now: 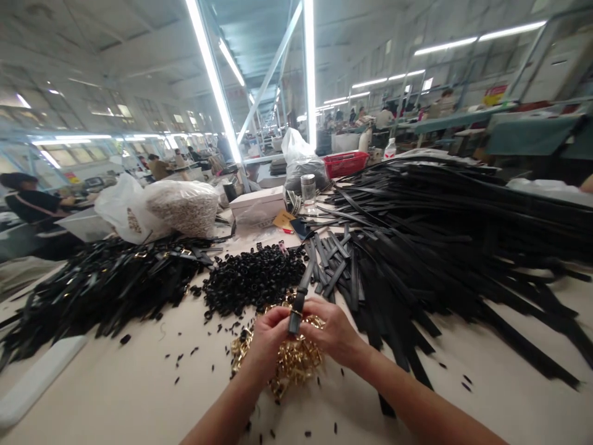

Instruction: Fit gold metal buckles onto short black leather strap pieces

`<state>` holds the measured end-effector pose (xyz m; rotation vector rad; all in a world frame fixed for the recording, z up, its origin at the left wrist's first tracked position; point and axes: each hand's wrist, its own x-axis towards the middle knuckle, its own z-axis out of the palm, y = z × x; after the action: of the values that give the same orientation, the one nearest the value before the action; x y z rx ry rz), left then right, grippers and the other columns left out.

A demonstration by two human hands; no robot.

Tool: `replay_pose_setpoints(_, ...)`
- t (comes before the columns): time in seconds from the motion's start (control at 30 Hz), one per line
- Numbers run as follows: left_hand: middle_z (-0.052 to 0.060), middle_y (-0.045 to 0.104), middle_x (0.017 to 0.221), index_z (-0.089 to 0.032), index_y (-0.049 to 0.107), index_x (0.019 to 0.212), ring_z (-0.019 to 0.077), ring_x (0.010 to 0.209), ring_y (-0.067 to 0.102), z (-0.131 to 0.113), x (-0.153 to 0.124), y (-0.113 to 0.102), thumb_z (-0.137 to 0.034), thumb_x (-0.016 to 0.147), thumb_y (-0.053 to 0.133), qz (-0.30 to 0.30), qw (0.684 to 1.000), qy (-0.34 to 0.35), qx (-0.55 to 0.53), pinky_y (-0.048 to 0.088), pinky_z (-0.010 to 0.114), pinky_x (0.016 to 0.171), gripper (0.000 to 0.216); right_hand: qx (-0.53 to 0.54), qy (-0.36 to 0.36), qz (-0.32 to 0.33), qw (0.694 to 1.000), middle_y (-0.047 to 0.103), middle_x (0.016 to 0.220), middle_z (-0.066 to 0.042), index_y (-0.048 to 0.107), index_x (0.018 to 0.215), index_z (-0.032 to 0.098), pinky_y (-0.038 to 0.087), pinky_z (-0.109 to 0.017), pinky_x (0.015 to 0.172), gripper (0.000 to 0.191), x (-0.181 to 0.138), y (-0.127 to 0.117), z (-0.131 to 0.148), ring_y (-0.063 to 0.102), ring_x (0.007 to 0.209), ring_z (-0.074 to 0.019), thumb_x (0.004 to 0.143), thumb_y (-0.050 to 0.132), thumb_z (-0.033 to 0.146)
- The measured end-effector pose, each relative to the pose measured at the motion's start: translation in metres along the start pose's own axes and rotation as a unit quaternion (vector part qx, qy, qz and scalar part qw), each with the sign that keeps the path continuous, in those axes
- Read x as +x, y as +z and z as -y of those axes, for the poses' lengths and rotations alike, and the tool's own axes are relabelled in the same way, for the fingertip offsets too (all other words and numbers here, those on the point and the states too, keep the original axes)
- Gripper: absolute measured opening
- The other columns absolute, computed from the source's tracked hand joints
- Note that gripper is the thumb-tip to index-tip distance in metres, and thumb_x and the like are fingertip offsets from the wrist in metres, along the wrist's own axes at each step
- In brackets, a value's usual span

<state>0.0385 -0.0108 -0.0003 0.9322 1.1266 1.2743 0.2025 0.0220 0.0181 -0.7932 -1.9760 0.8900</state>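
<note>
Hands on unlabelled black strap

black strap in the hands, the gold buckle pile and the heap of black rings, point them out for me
black strap (302, 295), head view, on its middle above the hands
gold buckle pile (296, 363), head view, on the buckles showing between the wrists
heap of black rings (254, 278), head view, at the heap's centre

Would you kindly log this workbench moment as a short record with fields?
Left hand: grips the lower end of a black strap.
Right hand: shares the grip on that strap.
Below hands: heap of gold metal buckles.
Behind: pile of small black loops.
Right: long black straps.
Surface: beige table.
</note>
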Motion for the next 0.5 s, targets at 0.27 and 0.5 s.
replay_pose_setpoints(0.27,0.002,0.062,0.064,-0.013,0.072,0.072,0.0113,0.058,0.051,-0.002,-0.002,0.007,-0.041,0.075,0.071,0.051,0.989,0.058,0.127,0.039,0.022,0.056,0.028,0.273,0.125,-0.015,0.954,0.071,0.096,-0.007,0.074,0.094,0.018,0.050,-0.035,0.088,0.035,0.000,0.012,-0.011,0.065,0.092,-0.0230,0.081,0.066,0.050)
replay_pose_setpoints(0.5,0.002,0.066,0.069,-0.015,0.068,0.077,0.0136,0.063,0.057,-0.050,0.009,-0.052,-0.039,0.078,0.065,-0.025,0.968,0.072,0.239,0.044,0.025,0.063,0.024,0.259,0.161,-0.087,0.948,0.072,0.086,-0.008,0.070,0.088,0.015,0.055,-0.032,0.073,0.041,0.003,0.001,-0.025,0.068,0.076,-0.0206,0.078,0.068,0.055)
